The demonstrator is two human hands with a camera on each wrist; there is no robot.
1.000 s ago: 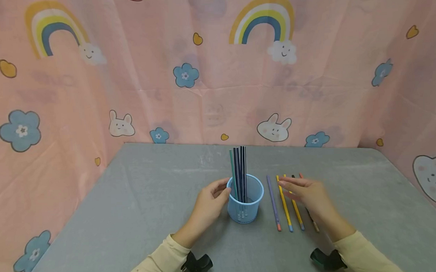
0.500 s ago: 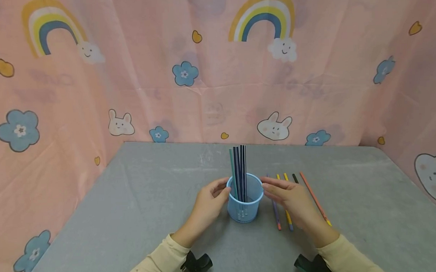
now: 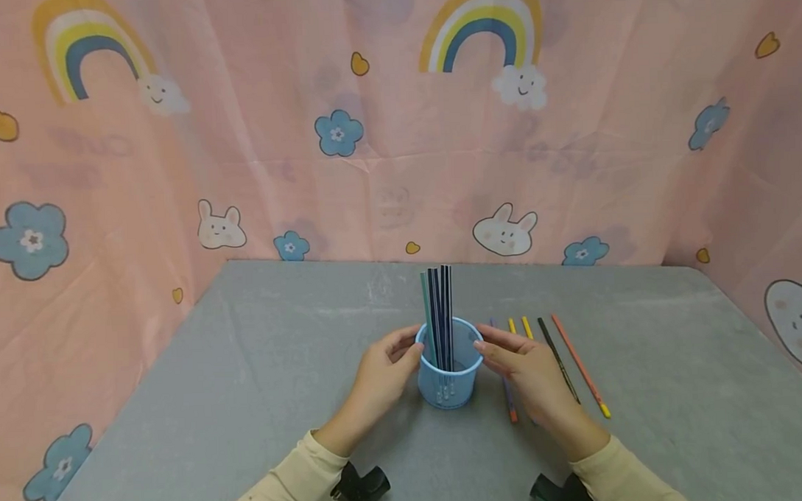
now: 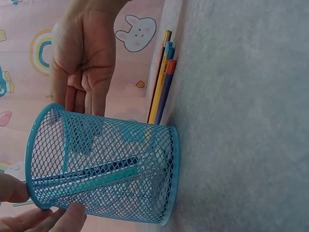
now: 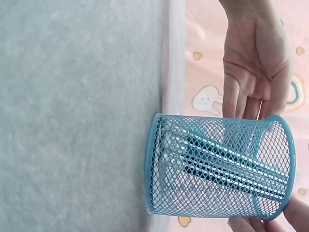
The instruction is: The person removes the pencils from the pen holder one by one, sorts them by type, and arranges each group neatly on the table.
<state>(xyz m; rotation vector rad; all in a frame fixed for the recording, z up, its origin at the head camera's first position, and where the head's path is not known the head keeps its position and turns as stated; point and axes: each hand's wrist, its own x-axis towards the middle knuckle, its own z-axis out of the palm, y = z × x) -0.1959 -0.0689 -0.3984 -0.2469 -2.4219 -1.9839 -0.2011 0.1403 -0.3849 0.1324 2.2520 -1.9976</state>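
Observation:
A light blue mesh pen holder (image 3: 448,389) stands upright on the table. Slim dark striped sticks (image 3: 441,308) and a green one lean inside it; their exact kind is unclear. My left hand (image 3: 381,369) grips the holder's left side, thumb at the rim. On the opposite side my right hand (image 3: 531,375) holds it, thumb on the rim and fingers behind. Both wrist views show the mesh wall (image 4: 106,164) between the two hands. To the right lie a purple pencil (image 3: 511,409), two yellow pencils (image 3: 527,327) partly hidden by my right hand, a black pencil (image 3: 559,359) and an orange pencil (image 3: 580,366).
The grey table (image 3: 298,342) reaches back to a pink printed curtain (image 3: 398,169), which also hangs at both sides. Black wrist-camera mounts (image 3: 363,486) sit under both sleeves.
My right hand has moved left from over the loose pencils to the holder's right side, uncovering the black and orange pencils. My left hand has stayed on the holder.

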